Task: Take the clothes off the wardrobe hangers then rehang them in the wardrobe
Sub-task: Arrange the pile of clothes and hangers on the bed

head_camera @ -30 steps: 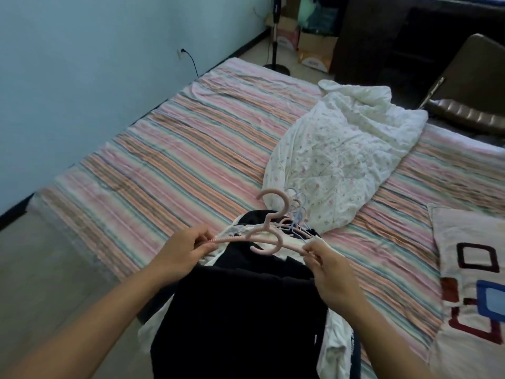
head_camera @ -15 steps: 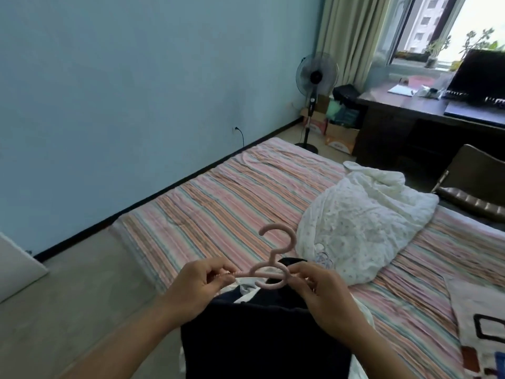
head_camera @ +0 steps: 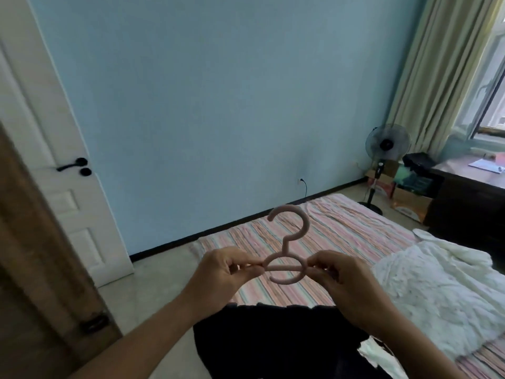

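A pink hanger (head_camera: 290,236) is held upright in front of me, hook at the top. My left hand (head_camera: 224,272) pinches its left arm and my right hand (head_camera: 347,283) pinches its right arm. A black garment (head_camera: 273,340) hangs below the hanger between my forearms, its lower part cut off by the frame. A bit of white cloth (head_camera: 370,354) shows beside it on the right.
The striped bed (head_camera: 341,228) lies ahead with a white floral quilt (head_camera: 437,296) on its right. A white door (head_camera: 54,149) and a brown wooden panel (head_camera: 35,269) stand at left. A fan (head_camera: 386,149), boxes and a dark desk (head_camera: 470,198) stand at the far right.
Both hands have lifted the pink hanger with the black garment up off the bed, and my view has swung up and left, bringing the door into sight.
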